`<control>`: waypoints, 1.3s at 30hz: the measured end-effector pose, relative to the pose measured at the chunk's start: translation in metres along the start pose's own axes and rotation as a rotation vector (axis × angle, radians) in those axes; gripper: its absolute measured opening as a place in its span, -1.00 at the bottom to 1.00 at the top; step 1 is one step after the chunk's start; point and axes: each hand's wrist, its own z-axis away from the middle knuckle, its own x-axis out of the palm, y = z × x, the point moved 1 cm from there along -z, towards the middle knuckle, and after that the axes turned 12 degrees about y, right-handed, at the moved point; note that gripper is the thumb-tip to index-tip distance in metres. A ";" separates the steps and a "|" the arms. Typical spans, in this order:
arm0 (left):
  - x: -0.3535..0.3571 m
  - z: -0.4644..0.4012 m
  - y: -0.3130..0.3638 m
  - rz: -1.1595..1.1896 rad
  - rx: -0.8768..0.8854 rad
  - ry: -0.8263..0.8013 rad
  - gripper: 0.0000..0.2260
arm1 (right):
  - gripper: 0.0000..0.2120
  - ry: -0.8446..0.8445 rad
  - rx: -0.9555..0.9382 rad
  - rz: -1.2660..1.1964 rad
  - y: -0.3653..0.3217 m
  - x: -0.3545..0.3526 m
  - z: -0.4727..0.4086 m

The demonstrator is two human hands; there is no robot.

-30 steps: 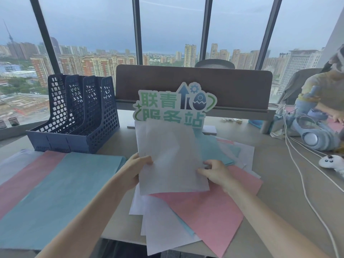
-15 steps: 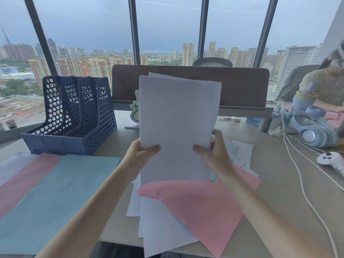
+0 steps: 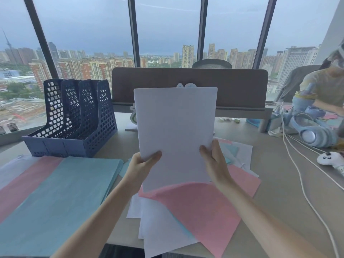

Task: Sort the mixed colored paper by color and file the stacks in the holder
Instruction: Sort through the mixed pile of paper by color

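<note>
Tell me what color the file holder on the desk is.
The file holder is dark blue with a mesh grid pattern, seen clearly in the head view.

Floor-to-ceiling windows with dark mullions frame a high-rise skyline under a dull, overcast blue-grey sky, casting soft, even daylight across a pale desk. A brown partition panel stands along the desk's far edge, an office chair's backrest rising behind it. A second person sits at far right.
</note>
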 end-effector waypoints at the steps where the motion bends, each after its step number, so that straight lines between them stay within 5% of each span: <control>1: 0.001 -0.001 0.001 -0.005 0.007 0.002 -0.85 | -0.96 0.003 0.002 0.007 -0.002 0.001 0.000; 6: 0.004 0.005 -0.014 -0.054 -0.039 -0.003 -0.75 | -0.97 -0.082 0.061 0.116 0.012 0.008 0.014; 10: -0.001 -0.002 -0.013 -0.140 -0.016 0.090 -0.96 | -0.92 -0.102 0.066 0.146 0.007 0.007 0.005; 20: -0.051 -0.007 0.018 0.012 -0.197 -0.053 -0.73 | -0.75 -0.251 0.220 0.005 -0.031 0.037 -0.018; 29: -0.144 0.012 0.035 0.073 -0.199 0.226 -0.83 | -0.75 -0.209 0.271 -0.044 -0.022 0.149 0.002; 36: -0.216 0.051 0.046 0.485 -0.130 0.381 -0.80 | -0.89 -0.200 0.309 -0.173 -0.060 0.242 0.054; 39: -0.237 0.067 0.046 0.492 -0.076 0.474 -0.78 | -0.83 -0.236 0.273 -0.192 -0.082 0.271 0.088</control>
